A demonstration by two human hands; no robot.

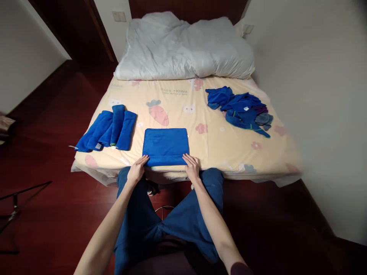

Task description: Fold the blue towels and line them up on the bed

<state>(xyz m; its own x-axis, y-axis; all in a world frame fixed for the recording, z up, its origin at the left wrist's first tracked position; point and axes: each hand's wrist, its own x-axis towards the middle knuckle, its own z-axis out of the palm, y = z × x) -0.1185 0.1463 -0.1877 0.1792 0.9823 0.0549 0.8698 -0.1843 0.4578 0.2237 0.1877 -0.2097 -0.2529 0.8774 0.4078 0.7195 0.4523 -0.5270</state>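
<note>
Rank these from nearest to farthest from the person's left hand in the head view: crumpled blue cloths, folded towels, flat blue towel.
1. Flat blue towel: touched by the left hand, at the near edge of the bed.
2. Folded towels: on the bed's left side.
3. Crumpled blue cloths: far over on the right.

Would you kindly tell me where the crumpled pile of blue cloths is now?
In the head view, the crumpled pile lies on the right side of the bed, in front of the white duvet, near the wall.
</note>
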